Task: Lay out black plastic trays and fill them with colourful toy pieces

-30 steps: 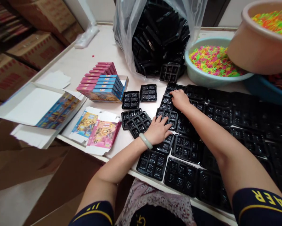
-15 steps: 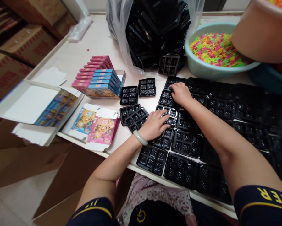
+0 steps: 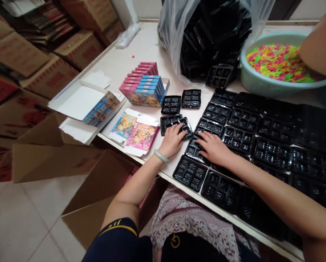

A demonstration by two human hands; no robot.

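Note:
My left hand (image 3: 173, 140), with a pale green bangle (image 3: 161, 156) on its wrist, lies with fingers spread over a loose black plastic tray (image 3: 186, 127). That tray rests tilted across another loose one (image 3: 165, 122). My right hand (image 3: 214, 148) is laid flat, fingers apart, on a black tray (image 3: 192, 149) in the left column of the laid-out rows. Each tray has small square compartments. Above my right hand sits another tray of that column (image 3: 209, 126). Two more loose trays lie farther back, one on the left (image 3: 170, 104) and one on the right (image 3: 191, 98).
A clear plastic bag (image 3: 173, 40) of black trays stands at the back. Right of it, a light blue basin (image 3: 261, 82) holds small colourful plastic pieces. To the left are pink and blue boxes (image 3: 149, 89), flat printed cartons (image 3: 141, 136) and an open display box (image 3: 70, 100). Cardboard boxes (image 3: 78, 47) are stacked beyond.
My left hand has moved left, from the edge of the tray rows onto the loose trays. My right hand has come down the left column toward me. The view has swung left.

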